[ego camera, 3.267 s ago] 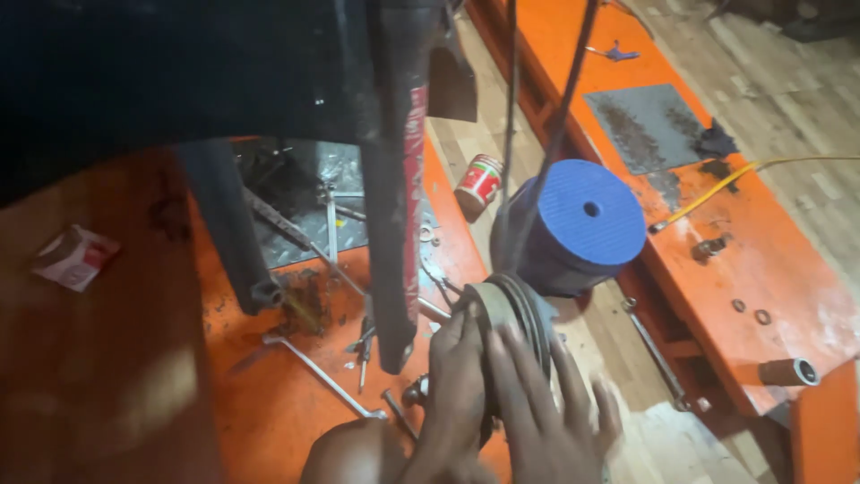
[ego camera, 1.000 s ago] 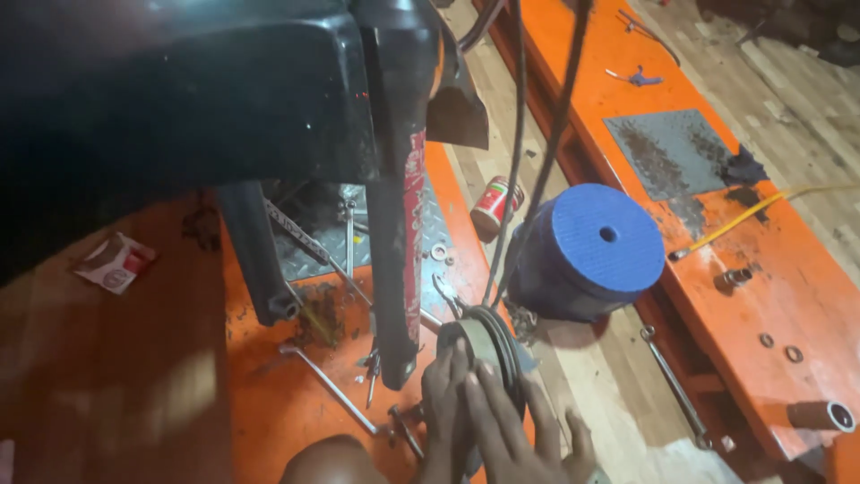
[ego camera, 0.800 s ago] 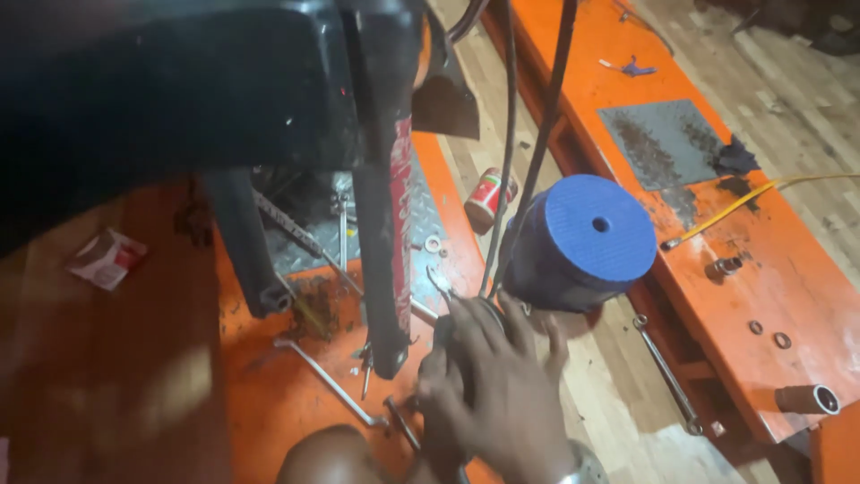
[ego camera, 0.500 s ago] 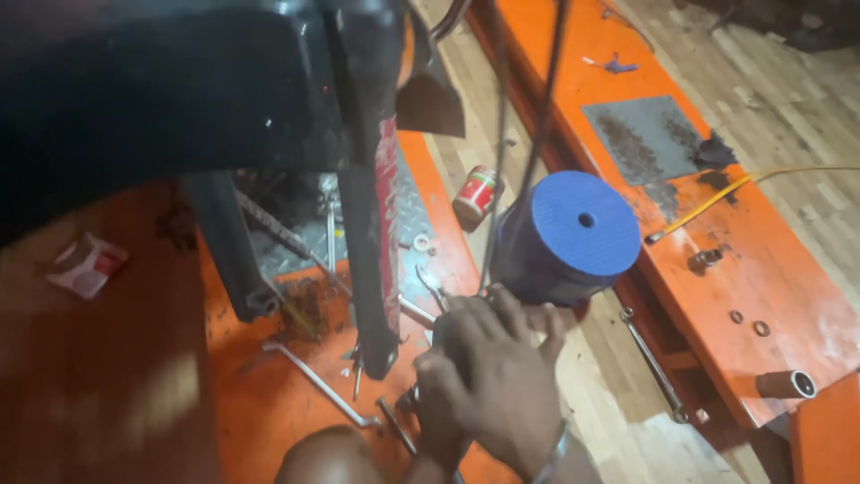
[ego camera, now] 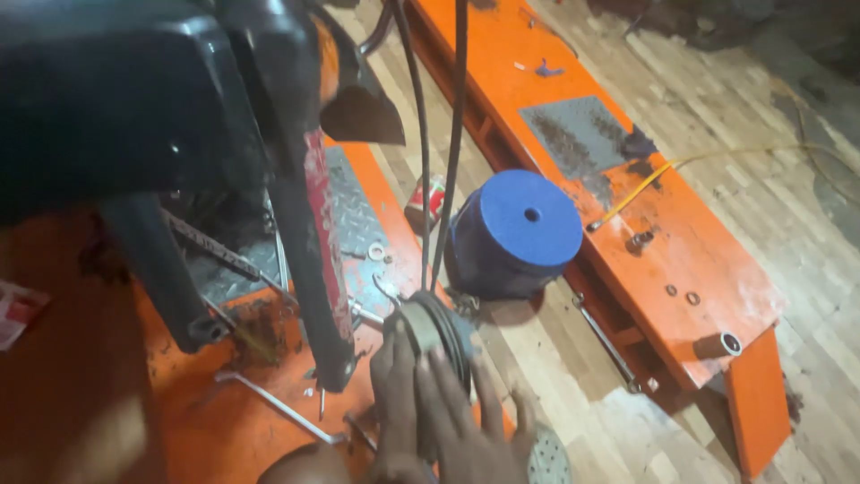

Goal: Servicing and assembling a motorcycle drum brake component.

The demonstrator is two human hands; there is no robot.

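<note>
A round grey metal hub (ego camera: 428,328) with dark grooves stands on edge at the rim of the orange platform (ego camera: 224,430), at the foot of two thin black cables (ego camera: 452,134). My left hand (ego camera: 395,394) presses its fingers against the near face of the hub. My right hand (ego camera: 475,426) lies beside it with fingers spread over the hub's lower right side. Both hands hold the hub together. The lower half of the hub is hidden behind my fingers.
A black fork leg with a red strip (ego camera: 313,242) rises just left of the hub. A blue round stool (ego camera: 524,233) stands to its right on the wooden floor, with a red can (ego camera: 428,202) behind it. A long orange ramp (ego camera: 627,179) and a bent metal rod (ego camera: 278,405) lie nearby.
My right hand, which covered the hub half a second ago, has slid down toward me, and the top of the hub shows again. The view has shifted slightly.
</note>
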